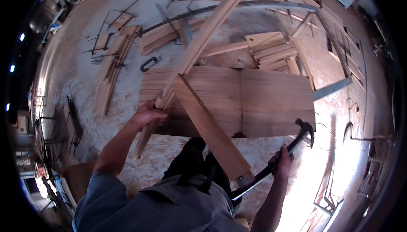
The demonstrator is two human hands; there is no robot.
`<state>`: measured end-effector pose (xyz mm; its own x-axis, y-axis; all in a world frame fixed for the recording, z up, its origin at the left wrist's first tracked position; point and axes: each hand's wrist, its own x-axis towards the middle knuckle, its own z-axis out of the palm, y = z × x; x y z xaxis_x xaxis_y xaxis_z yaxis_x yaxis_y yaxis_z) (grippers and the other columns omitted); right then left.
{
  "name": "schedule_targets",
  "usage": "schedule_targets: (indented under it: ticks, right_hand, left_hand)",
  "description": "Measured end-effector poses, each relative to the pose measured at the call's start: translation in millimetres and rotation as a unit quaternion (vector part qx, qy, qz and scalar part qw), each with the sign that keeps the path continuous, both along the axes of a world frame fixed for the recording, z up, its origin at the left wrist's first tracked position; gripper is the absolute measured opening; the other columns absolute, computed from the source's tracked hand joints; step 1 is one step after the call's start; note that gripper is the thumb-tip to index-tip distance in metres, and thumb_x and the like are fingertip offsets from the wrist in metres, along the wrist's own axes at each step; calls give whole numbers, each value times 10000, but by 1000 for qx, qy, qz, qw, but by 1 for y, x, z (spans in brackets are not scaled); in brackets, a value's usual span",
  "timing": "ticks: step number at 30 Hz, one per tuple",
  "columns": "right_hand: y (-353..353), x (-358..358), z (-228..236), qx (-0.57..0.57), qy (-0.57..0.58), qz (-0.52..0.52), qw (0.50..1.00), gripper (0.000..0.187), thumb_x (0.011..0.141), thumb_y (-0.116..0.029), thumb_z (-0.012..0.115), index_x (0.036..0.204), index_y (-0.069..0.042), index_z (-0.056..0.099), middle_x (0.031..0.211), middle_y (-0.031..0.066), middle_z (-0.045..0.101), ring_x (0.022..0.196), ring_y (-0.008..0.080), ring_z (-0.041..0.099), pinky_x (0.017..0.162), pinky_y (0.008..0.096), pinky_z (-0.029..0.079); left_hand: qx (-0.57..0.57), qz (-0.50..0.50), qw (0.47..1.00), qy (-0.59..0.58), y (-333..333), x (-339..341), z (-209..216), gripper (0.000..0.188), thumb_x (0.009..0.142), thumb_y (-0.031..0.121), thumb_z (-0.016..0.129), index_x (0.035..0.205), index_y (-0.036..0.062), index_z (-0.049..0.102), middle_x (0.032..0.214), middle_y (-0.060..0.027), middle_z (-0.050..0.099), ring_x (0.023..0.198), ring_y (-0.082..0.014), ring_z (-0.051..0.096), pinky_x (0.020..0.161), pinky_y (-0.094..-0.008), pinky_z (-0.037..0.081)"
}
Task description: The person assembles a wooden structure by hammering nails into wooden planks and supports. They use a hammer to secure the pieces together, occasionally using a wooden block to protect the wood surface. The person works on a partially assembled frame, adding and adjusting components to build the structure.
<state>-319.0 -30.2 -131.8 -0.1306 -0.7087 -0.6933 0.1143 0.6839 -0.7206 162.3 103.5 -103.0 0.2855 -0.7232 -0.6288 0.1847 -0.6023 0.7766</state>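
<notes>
My left hand is closed around the lower part of a long wooden post, which slants up and away to the far right. A shorter, wide wooden board meets the post just beyond that hand and runs back toward my body. In my right hand is a claw hammer, gripped by its dark handle, with its black head raised to the right of the board. A broad brown wooden panel lies flat below and behind these pieces, partly covered by them. The end of the board near my body is slightly blurred.
A C-clamp lies on the floor left of the panel. Timber stacks stand to the left, with more wooden pieces beyond the panel. A long metal bar arcs across the back. Cables and metal rods lie at the right.
</notes>
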Motion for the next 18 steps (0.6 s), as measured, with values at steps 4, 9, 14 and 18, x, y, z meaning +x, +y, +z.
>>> schedule_targets:
  ticks: [4,9,14,18]
  right_hand:
    - [-7,14,25,-83,128,142,978,273,937,-272,645,905,-24,535,631,50,536,464,134,528,426,306,465]
    - [-26,37,28,-240,366,329,837,321,868,-301,696,1005,-27,600,737,154,661,694,352,669,658,426,527]
    - [-57,80,5,-273,441,486,703,335,842,-315,668,1093,-100,612,979,169,682,910,374,673,817,501,532]
    - [-80,110,-31,-335,452,559,609,328,825,-298,710,1085,-126,605,1013,125,660,947,343,661,815,467,527]
  left_hand:
    - [-24,-19,999,16,-4,-5,5,432,801,96,672,1208,2,559,767,-80,606,559,-190,617,534,-315,532]
    - [-28,11,996,86,-19,-19,22,461,847,153,653,1277,33,539,748,-46,580,557,-168,605,494,-298,504]
    - [-37,19,975,217,-26,-19,28,353,871,228,662,1180,82,572,724,-41,558,521,-150,573,459,-285,487]
    - [-42,26,945,322,-17,-14,21,370,872,251,666,1186,80,571,715,-49,548,487,-160,560,427,-286,470]
